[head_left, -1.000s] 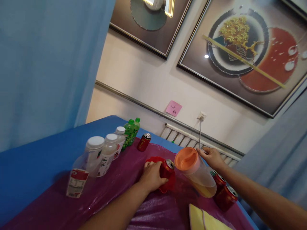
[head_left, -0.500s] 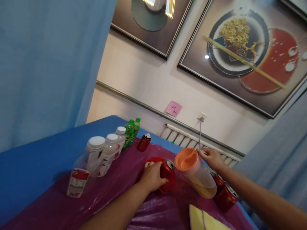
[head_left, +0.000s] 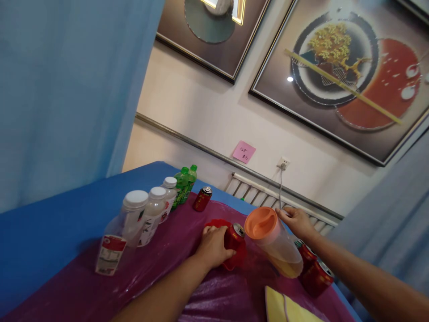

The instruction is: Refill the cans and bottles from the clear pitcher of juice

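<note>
My left hand [head_left: 214,247] is closed round a red drink can [head_left: 232,237], whose open top faces up. Around and under the can shows a red dish with a wavy rim [head_left: 231,261]. My right hand [head_left: 296,221] grips the clear pitcher [head_left: 283,248] at its upper right side; the handle itself is mostly hidden by the fingers. The pitcher has an orange lid [head_left: 262,222] and leans left, its lid close beside the can. Some yellowish liquid lies at its bottom. No stream of liquid can be made out.
Clear bottles with white caps [head_left: 151,219], green bottles [head_left: 182,185] and another red can [head_left: 202,199] line the left and back. More red cans [head_left: 317,278] stand right of the pitcher. A folded yellow cloth [head_left: 290,308] lies in front on the purple plastic sheet [head_left: 161,268].
</note>
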Available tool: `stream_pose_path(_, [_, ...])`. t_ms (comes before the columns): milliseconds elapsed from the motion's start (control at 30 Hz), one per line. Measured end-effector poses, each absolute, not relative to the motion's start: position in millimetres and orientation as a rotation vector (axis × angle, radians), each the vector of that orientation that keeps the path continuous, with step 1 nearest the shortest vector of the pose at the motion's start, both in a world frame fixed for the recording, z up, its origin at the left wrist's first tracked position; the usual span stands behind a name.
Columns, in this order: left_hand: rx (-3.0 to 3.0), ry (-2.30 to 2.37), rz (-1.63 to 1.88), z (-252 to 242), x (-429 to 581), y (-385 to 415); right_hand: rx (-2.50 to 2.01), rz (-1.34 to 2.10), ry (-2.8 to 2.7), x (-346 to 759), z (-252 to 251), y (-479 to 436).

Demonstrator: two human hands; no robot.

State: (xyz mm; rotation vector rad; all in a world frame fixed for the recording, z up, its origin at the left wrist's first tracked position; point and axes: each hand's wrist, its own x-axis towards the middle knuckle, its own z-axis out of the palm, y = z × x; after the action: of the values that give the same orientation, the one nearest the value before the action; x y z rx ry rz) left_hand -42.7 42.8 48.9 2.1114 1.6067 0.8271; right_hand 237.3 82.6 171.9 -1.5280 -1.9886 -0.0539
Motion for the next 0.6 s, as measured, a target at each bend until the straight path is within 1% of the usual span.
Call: stream_pose_path(600, [2.116, 1.621, 0.824, 49.6, -41.7, 41.7, -1.504, -0.053, -2.0, 242.9, 167.4, 85.3])
